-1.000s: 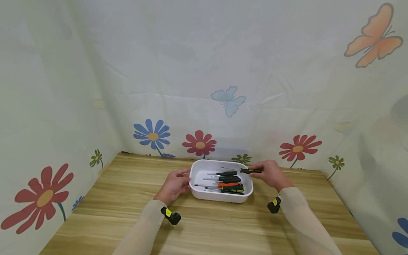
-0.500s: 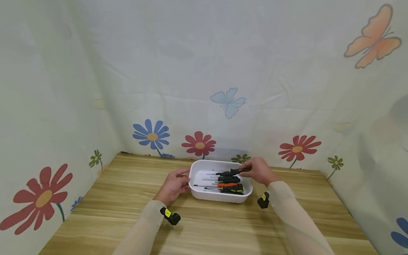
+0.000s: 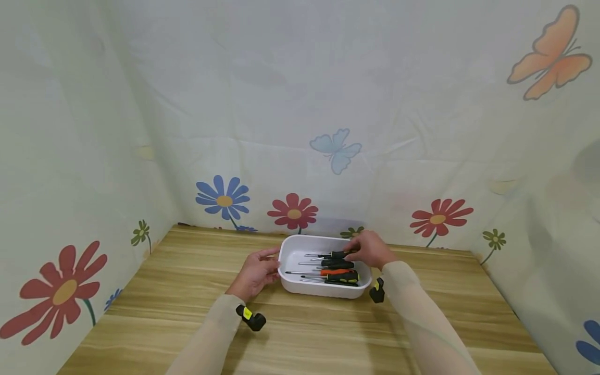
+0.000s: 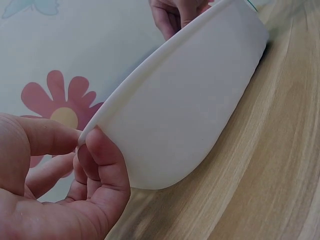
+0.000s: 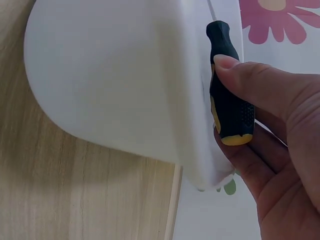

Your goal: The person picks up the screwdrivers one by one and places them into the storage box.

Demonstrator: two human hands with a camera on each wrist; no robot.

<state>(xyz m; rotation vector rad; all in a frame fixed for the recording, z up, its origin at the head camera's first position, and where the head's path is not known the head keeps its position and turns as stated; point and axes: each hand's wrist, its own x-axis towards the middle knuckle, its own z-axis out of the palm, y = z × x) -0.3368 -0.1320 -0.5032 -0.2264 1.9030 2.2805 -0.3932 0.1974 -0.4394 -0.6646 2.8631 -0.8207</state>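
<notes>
A white plastic box (image 3: 323,290) stands on the wooden table with several screwdrivers lying in it. One has an orange handle (image 3: 334,271), and a black-and-yellow screwdriver (image 3: 344,277) lies in front of it. My left hand (image 3: 254,273) pinches the box's left end; in the left wrist view thumb and fingers meet around the rim (image 4: 102,114). Over the right end, my right hand (image 3: 369,249) holds another screwdriver (image 5: 231,107) by its black-and-yellow handle, thumb on one side and fingers on the other. Its shaft points left, along the box.
A wooden table (image 3: 304,333) lies under the box. Close behind it hangs a pale curtain (image 3: 262,104) printed with flowers and butterflies, which also runs down both sides. A black wrist camera (image 3: 251,317) sits on the left wrist, another camera (image 3: 377,290) on the right.
My right hand has moved left and lower with the screwdriver, from beyond the box's right rim to inside its right end. The left hand and the box have stayed put.
</notes>
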